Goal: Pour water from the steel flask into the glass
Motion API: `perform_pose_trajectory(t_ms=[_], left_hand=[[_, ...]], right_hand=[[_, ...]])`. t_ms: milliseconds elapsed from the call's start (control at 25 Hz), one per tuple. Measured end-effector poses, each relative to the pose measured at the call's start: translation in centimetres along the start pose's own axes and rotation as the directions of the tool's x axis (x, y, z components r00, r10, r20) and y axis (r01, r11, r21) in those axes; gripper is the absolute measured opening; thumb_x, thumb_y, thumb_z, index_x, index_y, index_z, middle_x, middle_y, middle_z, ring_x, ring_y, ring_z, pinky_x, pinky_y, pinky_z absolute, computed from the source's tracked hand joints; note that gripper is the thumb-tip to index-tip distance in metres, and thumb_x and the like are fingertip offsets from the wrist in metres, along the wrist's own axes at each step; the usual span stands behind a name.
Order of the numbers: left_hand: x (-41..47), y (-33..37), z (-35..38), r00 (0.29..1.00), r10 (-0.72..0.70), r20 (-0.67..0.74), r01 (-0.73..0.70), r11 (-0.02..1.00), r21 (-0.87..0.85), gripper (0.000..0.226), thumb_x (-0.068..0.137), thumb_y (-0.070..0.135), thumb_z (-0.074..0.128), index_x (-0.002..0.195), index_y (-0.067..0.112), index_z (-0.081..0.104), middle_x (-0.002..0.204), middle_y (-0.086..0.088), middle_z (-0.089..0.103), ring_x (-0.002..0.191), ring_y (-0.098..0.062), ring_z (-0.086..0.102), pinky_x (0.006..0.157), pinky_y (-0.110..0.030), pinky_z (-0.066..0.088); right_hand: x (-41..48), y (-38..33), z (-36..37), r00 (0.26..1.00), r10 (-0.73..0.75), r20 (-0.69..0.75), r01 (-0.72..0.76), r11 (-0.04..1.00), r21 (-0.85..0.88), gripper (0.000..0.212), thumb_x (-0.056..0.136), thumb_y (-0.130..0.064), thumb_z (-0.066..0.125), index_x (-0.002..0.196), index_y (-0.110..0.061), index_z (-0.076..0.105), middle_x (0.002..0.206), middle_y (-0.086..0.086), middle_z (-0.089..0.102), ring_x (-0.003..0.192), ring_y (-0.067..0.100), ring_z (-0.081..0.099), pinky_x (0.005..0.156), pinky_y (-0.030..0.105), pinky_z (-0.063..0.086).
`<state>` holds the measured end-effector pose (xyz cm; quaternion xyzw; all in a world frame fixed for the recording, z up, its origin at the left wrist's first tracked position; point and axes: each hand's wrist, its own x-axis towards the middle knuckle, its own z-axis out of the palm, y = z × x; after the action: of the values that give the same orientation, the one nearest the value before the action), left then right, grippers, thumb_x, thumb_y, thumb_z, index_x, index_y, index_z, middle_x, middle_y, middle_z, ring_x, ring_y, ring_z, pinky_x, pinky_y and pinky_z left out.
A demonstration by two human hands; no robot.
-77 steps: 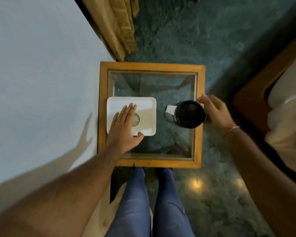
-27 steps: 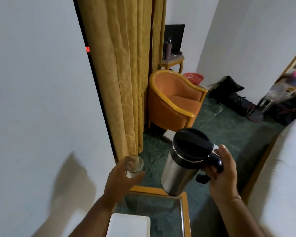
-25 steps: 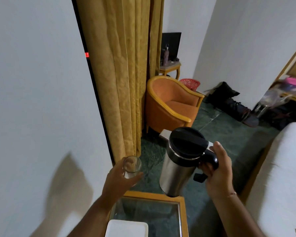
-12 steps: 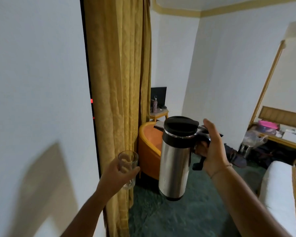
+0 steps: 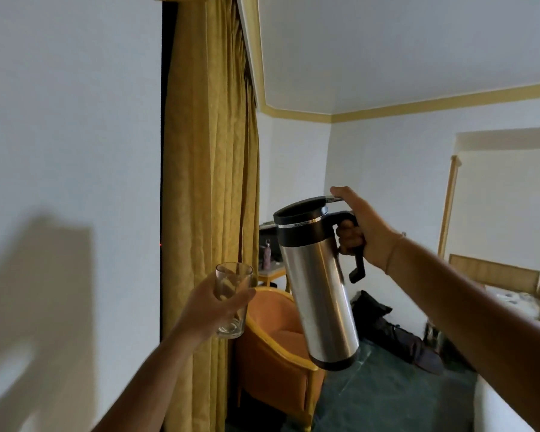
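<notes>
A steel flask with a black lid and black handle hangs in the air at the centre, tilted a little with its top toward the left. My right hand grips its handle, thumb on the lever at the lid. To the left and lower, my left hand holds a clear glass upright around its lower half. The glass looks empty. A gap separates the flask's spout from the glass rim, and no water stream is visible.
A gold curtain hangs right behind the glass, with a white wall on the left. An orange armchair stands below the flask. A dark bag lies on the green floor, and a white bed edge shows at lower right.
Both hands have risen with the view lifting away from the table. The flask has begun to tilt toward the glass; half a second ago it hung upright.
</notes>
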<state>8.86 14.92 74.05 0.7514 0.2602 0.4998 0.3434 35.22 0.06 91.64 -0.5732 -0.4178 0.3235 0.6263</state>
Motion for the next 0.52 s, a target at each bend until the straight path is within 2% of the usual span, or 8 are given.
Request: perform_pose_trajectory(t_ms=[120,160,320,520], left_hand=[[-0.8,0.9,0.0,0.997,0.072,0.013,-0.072,0.997,0.030,0.068,0.057,0.100,0.074,0.103,0.049,0.071,0.089,0.006,0.086,0.079,-0.015,0.085,0.073,-0.035,0.071],[-1.1,1.0,0.1,0.996,0.084,0.016,-0.085,0.996,0.039,0.065,0.060,0.099,0.074,0.103,0.051,0.070,0.090,0.008,0.086,0.080,-0.013,0.085,0.073,-0.036,0.071],[-2.0,0.9,0.3,0.997,0.080,0.001,-0.079,0.994,0.076,0.073,0.063,0.098,0.074,0.104,0.038,0.070,0.086,0.000,0.086,0.077,-0.015,0.086,0.074,-0.046,0.074],[-2.9,1.6,0.6,0.995,0.087,0.051,-0.092,0.989,0.112,0.076,0.058,0.105,0.066,0.104,0.045,0.066,0.088,0.022,0.082,0.075,-0.004,0.082,0.069,-0.032,0.070]], right_hand=[[0.0,-2.6,0.8,0.995,0.071,0.072,-0.057,0.981,-0.187,0.063,0.074,-0.071,0.072,0.045,-0.023,0.043,0.045,-0.005,0.037,0.037,0.011,0.027,0.042,0.023,0.029],[-0.1,-3.1,1.1,0.992,0.096,0.085,-0.072,0.967,-0.245,0.063,0.075,-0.071,0.071,0.046,-0.023,0.043,0.046,-0.005,0.036,0.038,0.011,0.027,0.042,0.023,0.028],[-0.6,-3.9,1.1,0.977,0.145,0.154,-0.076,0.921,-0.383,0.062,0.078,-0.068,0.070,0.047,-0.023,0.042,0.045,-0.006,0.036,0.037,0.011,0.026,0.040,0.023,0.029],[-0.7,-4.5,2.3,0.974,0.115,0.193,0.002,0.853,-0.521,0.058,0.085,-0.058,0.070,0.047,-0.025,0.041,0.047,-0.005,0.032,0.040,0.012,0.023,0.045,0.023,0.026]])
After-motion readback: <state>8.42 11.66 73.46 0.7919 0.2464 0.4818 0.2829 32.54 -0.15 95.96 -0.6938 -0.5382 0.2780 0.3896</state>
